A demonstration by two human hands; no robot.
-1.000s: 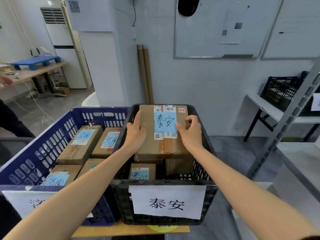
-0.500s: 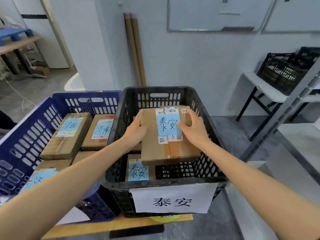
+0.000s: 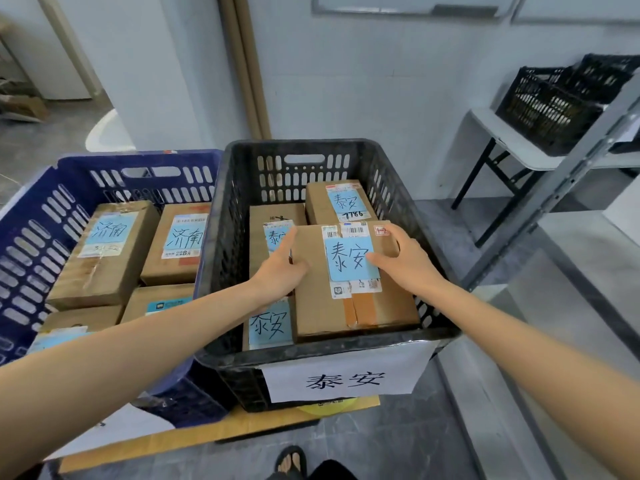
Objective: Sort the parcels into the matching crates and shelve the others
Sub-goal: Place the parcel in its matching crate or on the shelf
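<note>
**Parcel held low in the black crate**

The parcel (image 3: pixel 322 306) is held inside the black crate (image 3: pixel 311 358) marked 泰安, at its front right; whether it rests on the bottom cannot be told. The left hand (image 3: pixel 280 271) is pressed to its left edge, fingers straight. The right hand (image 3: pixel 405 261) is curled over the right edge, thumb on the blue label (image 3: pixel 349 258). It is stiff taped cardboard, judged light, and best taken by opposite side edges, not by the paper label. Counted: four parcels in the black crate, held one included; four seen in the blue crate (image 3: pixel 34 220); two spare crates (image 3: pixel 547 109) on the table (image 3: pixel 495 136) beyond
</note>
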